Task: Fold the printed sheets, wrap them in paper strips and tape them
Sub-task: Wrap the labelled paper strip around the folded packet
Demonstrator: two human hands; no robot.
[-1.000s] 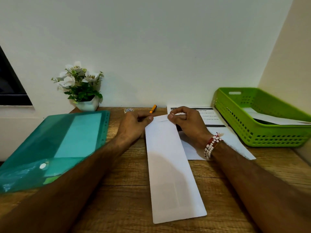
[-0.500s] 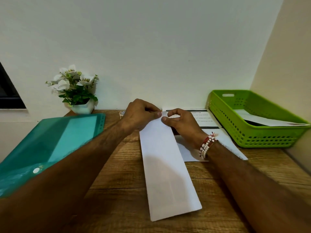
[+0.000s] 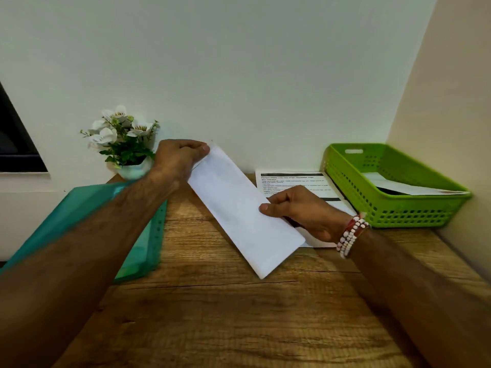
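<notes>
A long folded white sheet (image 3: 239, 208) is held up off the wooden desk (image 3: 239, 314), slanting from upper left to lower right. My left hand (image 3: 178, 158) pinches its far upper corner, near the wall. My right hand (image 3: 300, 211), with a bead bracelet on the wrist, grips its right long edge around the middle, thumb on top. Behind my right hand a printed sheet (image 3: 292, 180) lies flat on the desk with black bars and text lines showing.
A green plastic basket (image 3: 393, 213) holding papers stands at the right against the side wall. A teal plastic folder (image 3: 79, 221) lies at the left under my left forearm. A white pot of white flowers (image 3: 125, 144) sits at the back left.
The folded sheet lay flat on the desk with both hands at its far end; now it is lifted and turned diagonal, my left hand raised toward the wall and my right hand moved down its edge.
</notes>
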